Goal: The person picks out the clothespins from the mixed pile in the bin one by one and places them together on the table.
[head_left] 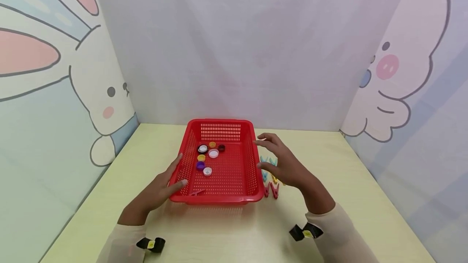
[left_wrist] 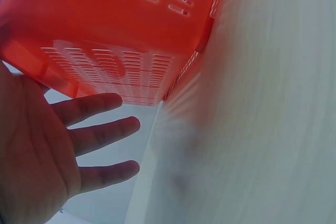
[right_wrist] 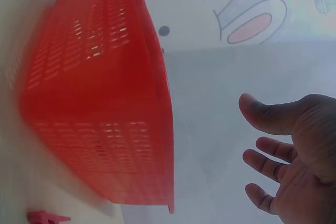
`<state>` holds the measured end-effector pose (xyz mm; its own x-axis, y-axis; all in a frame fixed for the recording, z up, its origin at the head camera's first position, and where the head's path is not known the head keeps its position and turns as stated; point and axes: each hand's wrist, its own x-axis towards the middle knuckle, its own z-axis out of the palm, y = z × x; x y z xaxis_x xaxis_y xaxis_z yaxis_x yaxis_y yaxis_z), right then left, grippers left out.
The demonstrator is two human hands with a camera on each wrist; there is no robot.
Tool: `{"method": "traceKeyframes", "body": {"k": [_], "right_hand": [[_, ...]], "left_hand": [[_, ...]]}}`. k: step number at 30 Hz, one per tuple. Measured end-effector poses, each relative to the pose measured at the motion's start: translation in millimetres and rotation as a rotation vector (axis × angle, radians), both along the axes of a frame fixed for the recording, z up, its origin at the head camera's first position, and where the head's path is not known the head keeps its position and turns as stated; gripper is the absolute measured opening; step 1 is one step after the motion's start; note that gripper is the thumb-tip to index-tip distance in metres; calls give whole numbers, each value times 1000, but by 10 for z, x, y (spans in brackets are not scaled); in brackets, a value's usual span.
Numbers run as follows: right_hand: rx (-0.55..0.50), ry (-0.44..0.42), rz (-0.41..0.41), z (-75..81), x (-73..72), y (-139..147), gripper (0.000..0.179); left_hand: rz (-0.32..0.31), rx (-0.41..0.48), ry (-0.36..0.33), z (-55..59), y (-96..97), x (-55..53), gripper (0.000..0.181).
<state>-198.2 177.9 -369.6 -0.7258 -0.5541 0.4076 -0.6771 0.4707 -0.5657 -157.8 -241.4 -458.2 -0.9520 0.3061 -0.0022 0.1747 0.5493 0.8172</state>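
Observation:
A red plastic basket (head_left: 234,196) with slotted walls is in the middle of the head view. Several small bottle caps, among them a purple one (head_left: 200,166) and a white one (head_left: 207,171), lie inside, mostly to the left. A red clothespin (head_left: 197,192) lies by its near wall. My left hand (head_left: 158,190) is at the basket's left side, thumb over the rim; in the left wrist view its other fingers (left_wrist: 107,132) stretch out straight and spread outside the wall. Beside the right rim, my right hand (head_left: 283,163) holds nothing, its fingers loosely bent.
Right of the basket, partly behind my right hand, lie several clothespins: red (head_left: 274,190), yellow (head_left: 274,179) and light blue (head_left: 265,176). The pale yellow table (head_left: 351,198) ends at a white cloth wall (head_left: 248,52), with cartoon-printed side panels (head_left: 402,92).

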Motion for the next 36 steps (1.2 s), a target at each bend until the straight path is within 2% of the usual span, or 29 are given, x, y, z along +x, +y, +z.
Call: {"method": "traceKeyframes", "body": {"k": [6,12,20,24,31,36], "right_hand": [[7,-37,19,40,-20,-239,74],[28,-95,24,16,-38,-521,72],[-22,-175,67,-39,-41,-880,65],[12,-197,44,-36,-23,-1050,65],[59,-356,1,-49,70,-1318,66],[194,-383,16,-86,122,-1459,66]], "left_hand": [[0,1,4,5,4,5,106],[-1,-1,0,12,5,5,106],[0,-14,2,28,8,4,108],[1,-20,-1,29,6,-9,107],[3,-30,-18,31,0,-11,106],[-6,-22,-3,36,-9,-5,105]]}}
